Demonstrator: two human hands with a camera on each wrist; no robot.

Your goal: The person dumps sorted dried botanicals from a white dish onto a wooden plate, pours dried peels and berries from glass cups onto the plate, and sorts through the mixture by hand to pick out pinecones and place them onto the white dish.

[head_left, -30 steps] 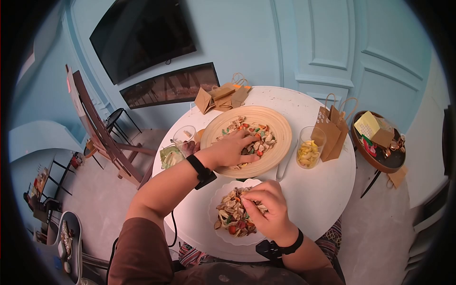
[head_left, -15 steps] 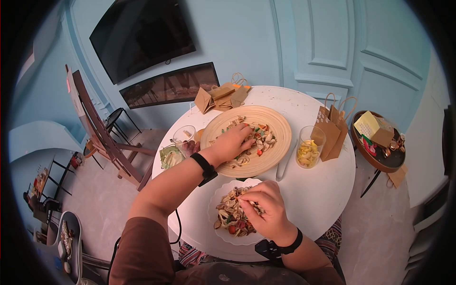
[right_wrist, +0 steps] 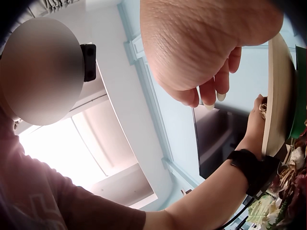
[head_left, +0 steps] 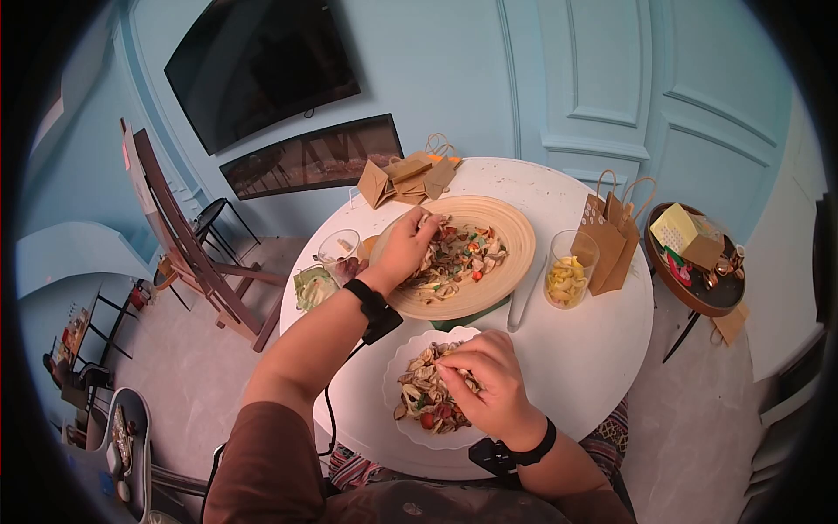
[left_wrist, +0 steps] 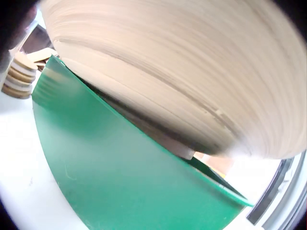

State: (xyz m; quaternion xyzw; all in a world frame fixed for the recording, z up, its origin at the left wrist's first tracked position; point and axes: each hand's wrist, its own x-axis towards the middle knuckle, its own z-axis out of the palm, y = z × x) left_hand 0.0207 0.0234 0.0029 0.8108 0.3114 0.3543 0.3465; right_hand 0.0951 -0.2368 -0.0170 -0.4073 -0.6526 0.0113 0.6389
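My left hand (head_left: 407, 251) is at the left side of a round wooden plate (head_left: 521, 253), its fingers curled round some mixed dried pieces. More dried pieces (head_left: 476, 253), beige, red and green, lie spread across the plate. Under the plate is a green container (left_wrist: 129, 158), filling the left wrist view; only a sliver shows in the head view. Over a white scalloped bowl (head_left: 393, 356) of similar dried pieces (head_left: 428, 393), my right hand (head_left: 491, 384) hangs with thumb and fingertips close together. Whether it pinches a piece I cannot tell.
Right of the plate lie metal tongs (head_left: 526, 301), a clear cup (head_left: 572, 271) of yellow pieces and brown paper bags (head_left: 615, 244). To its left stand a clear cup (head_left: 339, 248) and a container of pale green pieces (head_left: 314, 288). Folded paper bags (head_left: 406, 179) are at the back.
My left hand has drawn back leftward across the plate, from spread fingers on the pieces to curled round some. More of the green container shows under the plate. The right hand has barely moved.
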